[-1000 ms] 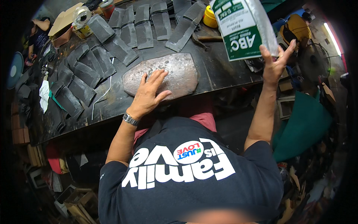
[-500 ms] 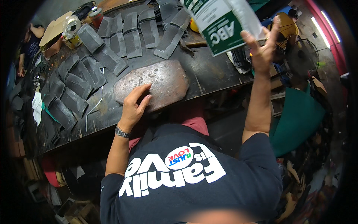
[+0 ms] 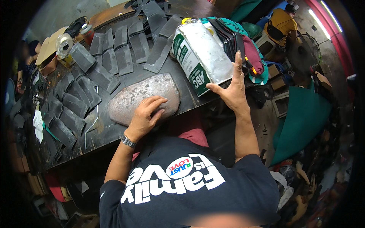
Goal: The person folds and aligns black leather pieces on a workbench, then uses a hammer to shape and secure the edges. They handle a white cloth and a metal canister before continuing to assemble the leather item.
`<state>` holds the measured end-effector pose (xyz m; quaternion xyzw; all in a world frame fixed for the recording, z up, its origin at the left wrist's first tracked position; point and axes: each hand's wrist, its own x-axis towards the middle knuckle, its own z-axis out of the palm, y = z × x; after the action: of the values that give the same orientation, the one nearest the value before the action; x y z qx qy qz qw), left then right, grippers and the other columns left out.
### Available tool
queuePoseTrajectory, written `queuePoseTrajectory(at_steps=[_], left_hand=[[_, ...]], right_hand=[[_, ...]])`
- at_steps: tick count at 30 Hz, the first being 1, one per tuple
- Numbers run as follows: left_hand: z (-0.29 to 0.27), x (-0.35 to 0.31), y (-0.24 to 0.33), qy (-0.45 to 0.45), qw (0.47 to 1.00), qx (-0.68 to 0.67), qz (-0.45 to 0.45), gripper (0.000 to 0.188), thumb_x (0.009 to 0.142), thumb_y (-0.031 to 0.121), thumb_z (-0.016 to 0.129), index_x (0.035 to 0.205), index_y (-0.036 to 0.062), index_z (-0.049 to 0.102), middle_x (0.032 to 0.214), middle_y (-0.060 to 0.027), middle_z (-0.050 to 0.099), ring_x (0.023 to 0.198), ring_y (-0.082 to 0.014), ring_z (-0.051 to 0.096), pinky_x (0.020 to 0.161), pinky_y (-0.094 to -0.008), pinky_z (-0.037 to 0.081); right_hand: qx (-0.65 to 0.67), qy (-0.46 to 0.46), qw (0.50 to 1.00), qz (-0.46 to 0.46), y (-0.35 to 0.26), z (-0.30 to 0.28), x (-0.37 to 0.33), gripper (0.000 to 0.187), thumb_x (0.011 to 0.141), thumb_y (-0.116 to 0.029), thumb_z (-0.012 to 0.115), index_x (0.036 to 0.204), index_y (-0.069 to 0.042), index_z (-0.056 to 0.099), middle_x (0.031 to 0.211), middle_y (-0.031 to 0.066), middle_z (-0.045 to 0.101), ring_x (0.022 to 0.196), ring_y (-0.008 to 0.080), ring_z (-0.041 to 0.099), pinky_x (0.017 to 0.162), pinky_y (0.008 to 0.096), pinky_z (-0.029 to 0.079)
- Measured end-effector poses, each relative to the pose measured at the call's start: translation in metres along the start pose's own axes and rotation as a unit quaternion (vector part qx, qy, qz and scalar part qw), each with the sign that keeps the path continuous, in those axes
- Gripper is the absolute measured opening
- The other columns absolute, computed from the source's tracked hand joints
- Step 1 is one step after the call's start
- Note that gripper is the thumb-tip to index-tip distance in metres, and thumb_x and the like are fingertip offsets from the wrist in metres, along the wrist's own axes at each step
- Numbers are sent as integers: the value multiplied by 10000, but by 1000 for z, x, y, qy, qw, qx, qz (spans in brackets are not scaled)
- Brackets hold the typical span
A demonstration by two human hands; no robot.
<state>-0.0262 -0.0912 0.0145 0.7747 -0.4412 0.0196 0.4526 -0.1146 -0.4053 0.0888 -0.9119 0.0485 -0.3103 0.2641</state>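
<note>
On the black workbench (image 3: 110, 131) lies a flat, worn stone-like slab (image 3: 152, 85) with a speckled top. My left hand (image 3: 146, 116) rests on its near edge, fingers bent, thumb apart, with nothing in it. A rectangular tin can (image 3: 209, 45), green and white on one side and silvery on another, is on the bench right of the slab. At its near end is my right hand (image 3: 234, 91), fingers and thumb spread wide; the thumb is close to the can's lower edge, and whether it touches cannot be made out. A wristwatch (image 3: 128, 141) circles my left wrist.
Many dark grey rectangular pieces (image 3: 108, 59) cover the bench's left and far parts. Behind the can sit a teal and maroon bundle (image 3: 253, 57) and dark strips. A box (image 3: 49, 49) and tape roll (image 3: 64, 45) stand far left. Another person (image 3: 281, 24) is at the far right.
The tin can has come down from the upper right onto the bench, my right hand lowering with it. My left hand stays on the slab. The view has shifted slightly.
</note>
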Motion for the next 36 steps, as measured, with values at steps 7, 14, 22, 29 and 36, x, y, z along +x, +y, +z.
queuePoseTrajectory(at_steps=[7,14,22,29,36], left_hand=[[18,4,9,-59,991,116,17,434,856,167,758,1258,63,632,1257,-133,610,1199,-337,560,1048,-430,432],[19,11,20,-80,982,173,-5,467,835,230,791,1249,64,652,1250,-130,618,1198,-341,567,1047,-438,436],[19,13,27,-85,977,195,-29,479,829,273,797,1233,64,647,1243,-112,613,1197,-319,571,1052,-443,435],[20,13,24,-80,978,193,-20,477,817,272,800,1218,60,655,1230,-118,619,1172,-323,579,1036,-431,443],[19,14,23,-84,979,183,-18,487,824,298,797,1230,70,657,1231,-102,615,1183,-318,564,1047,-422,422]], right_hand=[[168,82,982,21,67,-18,90,903,838,-290,835,1567,-92,341,1357,208,595,1230,321,583,1065,435,442],[55,-14,994,-91,138,84,234,851,827,-165,790,1561,-194,360,1277,196,667,1147,387,650,1016,451,505],[18,-76,991,-111,152,157,274,810,863,-161,738,1566,-288,355,1267,192,664,1124,408,642,1009,477,503],[150,35,982,-108,158,137,250,767,861,-76,740,1533,-234,406,1232,166,686,1039,299,704,909,394,580],[110,14,985,-131,162,117,205,826,874,-66,738,1572,-222,324,1268,150,663,1012,275,697,897,384,592]])
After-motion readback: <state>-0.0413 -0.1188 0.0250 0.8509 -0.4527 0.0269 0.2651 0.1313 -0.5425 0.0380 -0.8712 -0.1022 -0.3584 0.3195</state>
